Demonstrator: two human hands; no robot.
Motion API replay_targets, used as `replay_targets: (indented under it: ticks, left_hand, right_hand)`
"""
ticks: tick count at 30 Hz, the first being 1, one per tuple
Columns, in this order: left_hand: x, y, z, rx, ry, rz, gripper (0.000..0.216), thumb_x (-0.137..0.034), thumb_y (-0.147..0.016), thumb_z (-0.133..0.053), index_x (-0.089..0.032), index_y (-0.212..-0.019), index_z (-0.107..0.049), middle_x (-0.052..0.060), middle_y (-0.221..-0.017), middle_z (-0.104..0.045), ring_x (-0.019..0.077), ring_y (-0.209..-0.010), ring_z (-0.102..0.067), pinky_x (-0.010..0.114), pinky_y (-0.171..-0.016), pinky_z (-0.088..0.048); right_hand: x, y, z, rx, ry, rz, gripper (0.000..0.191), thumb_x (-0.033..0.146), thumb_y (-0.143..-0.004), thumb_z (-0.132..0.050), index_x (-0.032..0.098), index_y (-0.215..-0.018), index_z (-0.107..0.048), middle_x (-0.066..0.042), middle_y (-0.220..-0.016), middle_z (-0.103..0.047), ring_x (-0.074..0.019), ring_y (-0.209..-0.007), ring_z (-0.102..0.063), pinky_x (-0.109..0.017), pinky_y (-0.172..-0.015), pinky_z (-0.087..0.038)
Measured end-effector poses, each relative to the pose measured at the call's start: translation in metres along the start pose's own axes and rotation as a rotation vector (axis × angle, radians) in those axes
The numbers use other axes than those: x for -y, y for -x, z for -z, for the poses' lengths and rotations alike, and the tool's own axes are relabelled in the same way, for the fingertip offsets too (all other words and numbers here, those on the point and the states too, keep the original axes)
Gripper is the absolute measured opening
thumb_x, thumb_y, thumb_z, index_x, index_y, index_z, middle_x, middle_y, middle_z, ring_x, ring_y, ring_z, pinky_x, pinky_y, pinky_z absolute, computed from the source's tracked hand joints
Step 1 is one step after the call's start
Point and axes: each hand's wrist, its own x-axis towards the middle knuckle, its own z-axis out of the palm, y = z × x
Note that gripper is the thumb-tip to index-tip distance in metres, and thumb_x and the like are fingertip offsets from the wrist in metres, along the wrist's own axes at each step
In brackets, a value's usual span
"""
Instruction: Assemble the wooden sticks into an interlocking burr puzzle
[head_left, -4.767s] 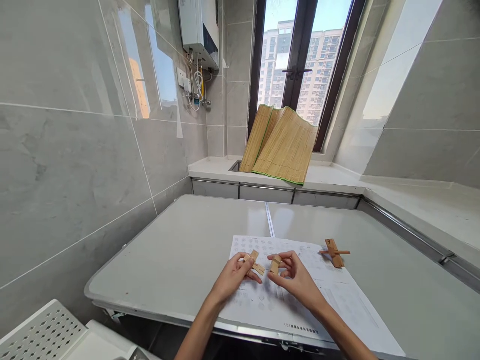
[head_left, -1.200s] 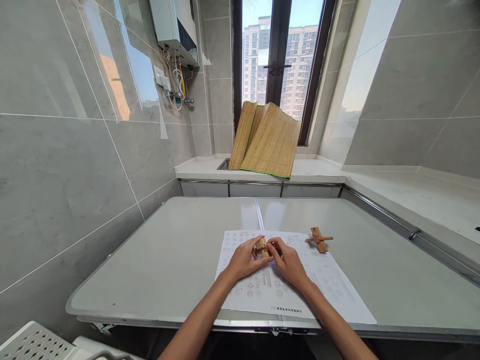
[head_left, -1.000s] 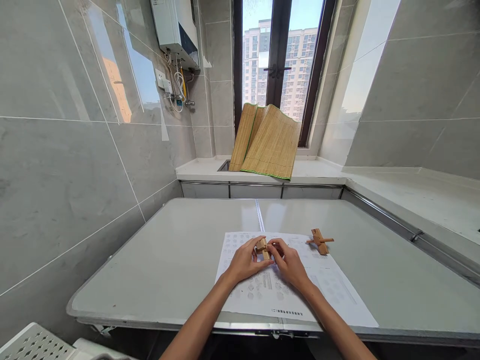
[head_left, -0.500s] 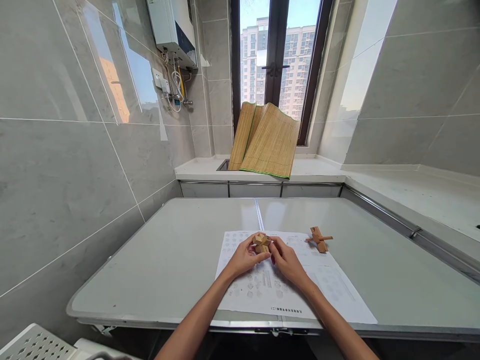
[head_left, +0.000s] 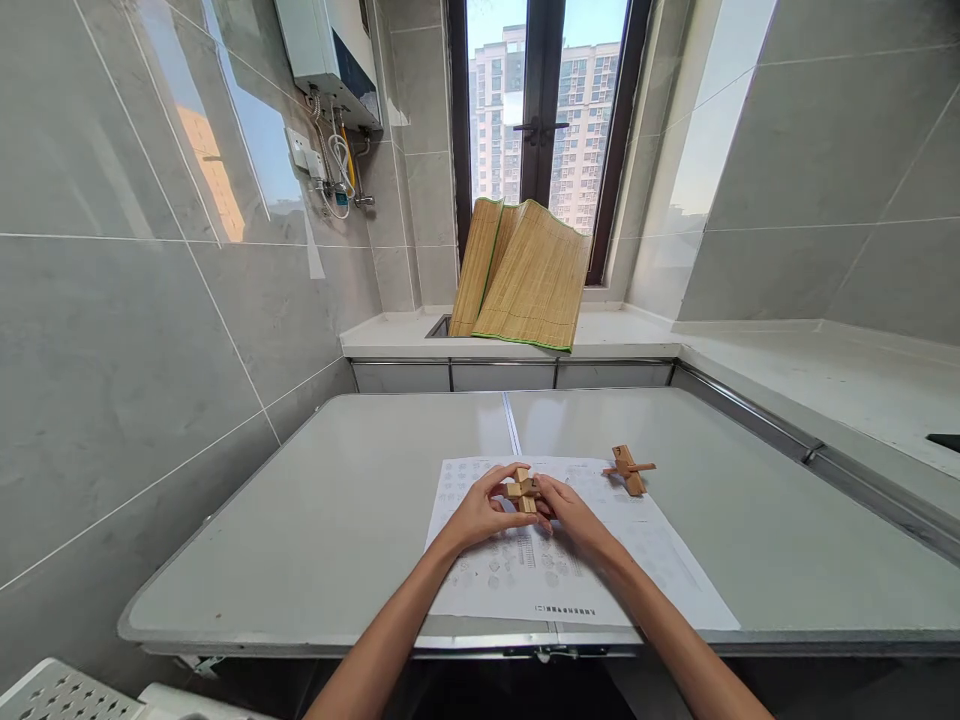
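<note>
Pinching puzzle (head_left: 522, 491) between left hand (head_left: 480, 512) and right hand (head_left: 568, 509); looking light, stiff, loosely jointed; gripping bar ends is keeping it together

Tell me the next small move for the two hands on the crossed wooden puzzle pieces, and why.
Probably press the crossed wooden puzzle pieces tighter together: left hand and right hand pinch them from either side above the printed instruction sheet, and they look only loosely joined.
</note>
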Motion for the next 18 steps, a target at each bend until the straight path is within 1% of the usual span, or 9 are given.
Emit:
replay_targets:
  ticks: [2, 4, 7, 9, 11, 14, 16, 18]
  left_hand:
    - [0.0, 0.001, 0.001, 0.031, 0.001, 0.004, 0.07, -0.034, -0.072, -0.087, -0.03, -0.138, -0.063, 0.008, -0.131, -0.062, 0.0149, -0.086, -0.063, 0.022, -0.06, -0.047]
    - [0.002, 0.001, 0.001, 0.03, -0.015, 0.019, 0.074, -0.034, -0.074, -0.085, -0.032, -0.143, -0.059, 0.008, -0.13, -0.062, 0.0116, -0.077, -0.063, 0.022, -0.058, -0.047]
    - [0.009, -0.001, 0.0, -0.046, -0.061, 0.025, 0.086, -0.036, -0.076, -0.085, -0.037, -0.152, -0.046, 0.008, -0.136, -0.058, 0.0099, -0.074, -0.064, 0.022, -0.059, -0.049]
    - [0.014, -0.004, -0.001, -0.106, -0.079, 0.028, 0.089, -0.038, -0.077, -0.083, -0.037, -0.155, -0.04, 0.009, -0.139, -0.057, 0.01, -0.075, -0.066, 0.023, -0.061, -0.052]
    - [0.018, -0.006, -0.001, -0.137, -0.107, 0.047, 0.08, -0.042, -0.081, -0.078, -0.034, -0.153, -0.044, 0.009, -0.135, -0.06, 0.0098, -0.071, -0.065, 0.024, -0.061, -0.053]
    - [0.019, -0.007, 0.0, -0.134, -0.156, 0.075, 0.059, -0.049, -0.085, -0.072, -0.027, -0.138, -0.06, 0.01, -0.128, -0.065, 0.0109, -0.067, -0.064, 0.026, -0.061, -0.054]
    - [0.019, -0.007, 0.001, -0.119, -0.171, 0.079, 0.051, -0.052, -0.086, -0.07, -0.024, -0.129, -0.066, 0.01, -0.126, -0.067, 0.0121, -0.067, -0.065, 0.027, -0.062, -0.055]
    - [0.018, -0.006, 0.002, -0.109, -0.179, 0.08, 0.048, -0.052, -0.087, -0.069, -0.024, -0.124, -0.068, 0.01, -0.124, -0.069, 0.0135, -0.068, -0.067, 0.027, -0.064, -0.055]
  right_hand:
    - [0.002, 0.0, 0.0, -0.014, -0.035, -0.019, 0.052, 0.072, -0.092, -0.053, 0.022, -0.078, -0.055, 0.009, -0.056, -0.041, -0.0101, -0.041, -0.044, -0.025, -0.044, -0.042]
    - [0.002, -0.001, 0.0, -0.055, -0.068, -0.025, 0.051, 0.072, -0.089, -0.059, 0.022, -0.078, -0.056, 0.009, -0.058, -0.045, -0.0094, -0.041, -0.045, -0.024, -0.043, -0.041]
    - [-0.001, -0.005, 0.003, -0.163, -0.121, -0.026, 0.05, 0.071, -0.084, -0.066, 0.022, -0.08, -0.057, 0.005, -0.063, -0.056, -0.0101, -0.042, -0.049, -0.024, -0.042, -0.042]
    - [-0.005, -0.008, 0.008, -0.263, -0.161, -0.032, 0.05, 0.071, -0.083, -0.068, 0.022, -0.082, -0.057, 0.002, -0.068, -0.062, -0.0117, -0.044, -0.053, -0.026, -0.041, -0.044]
    - [-0.01, -0.011, 0.014, -0.373, -0.198, -0.045, 0.048, 0.069, -0.082, -0.07, 0.022, -0.082, -0.057, -0.002, -0.074, -0.067, -0.0134, -0.047, -0.057, -0.027, -0.041, -0.047]
    - [-0.017, -0.015, 0.026, -0.519, -0.228, -0.062, 0.045, 0.064, -0.08, -0.073, 0.023, -0.082, -0.056, -0.007, -0.078, -0.07, -0.0166, -0.051, -0.062, -0.031, -0.043, -0.053]
    - [-0.021, -0.017, 0.033, -0.596, -0.224, -0.066, 0.042, 0.061, -0.079, -0.073, 0.024, -0.083, -0.054, -0.007, -0.077, -0.07, -0.019, -0.056, -0.067, -0.032, -0.046, -0.057]
    - [-0.024, -0.019, 0.036, -0.662, -0.196, -0.068, 0.04, 0.058, -0.079, -0.073, 0.025, -0.086, -0.051, -0.006, -0.08, -0.07, -0.0203, -0.062, -0.07, -0.031, -0.048, -0.059]
